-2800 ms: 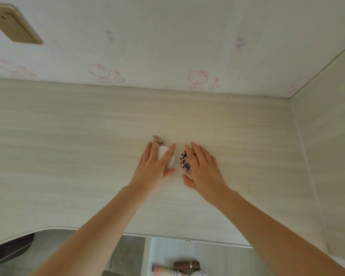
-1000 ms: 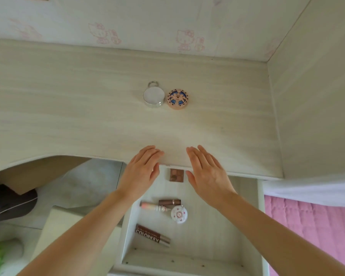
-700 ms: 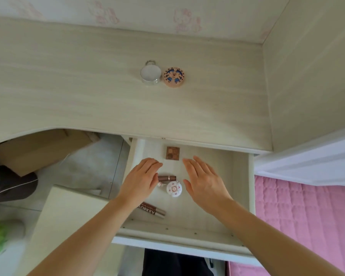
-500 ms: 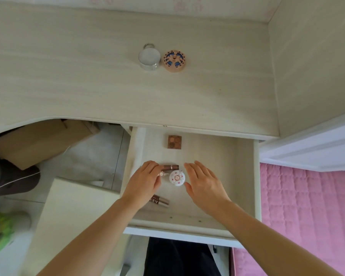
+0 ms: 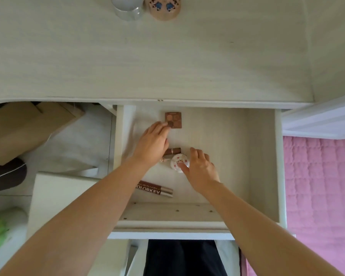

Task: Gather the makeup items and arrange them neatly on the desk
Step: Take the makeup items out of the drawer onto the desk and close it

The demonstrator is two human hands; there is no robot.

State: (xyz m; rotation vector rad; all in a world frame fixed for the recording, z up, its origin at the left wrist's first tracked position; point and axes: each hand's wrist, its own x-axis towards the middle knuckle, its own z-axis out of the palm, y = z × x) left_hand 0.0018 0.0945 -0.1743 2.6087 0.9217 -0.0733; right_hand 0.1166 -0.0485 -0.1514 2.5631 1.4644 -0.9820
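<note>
My left hand is in the open drawer, fingers stretched fwd & relaxed, fingertips touching the near-left corner of the square brown eyeshadow palette, not gripping it. That palette lies near the drawer's back edge, left of middle. Right hand is curled over the round white compact w/ red dots, thumb & fingers around its rim, grasping it at mid-drawer. Just behind the compact, touching or nearly so, lies a short brown lipstick tube, partly under my left hand. A small pale item by my left wrist is too hidden to tell. Toward the drawer's front-left lies a brown tube lettered COLORKEY, partly under my left forearm. On the counter, at its far edge, a white round jar & a peach compact w/ blue pattern sit side by side, touching.
</note>
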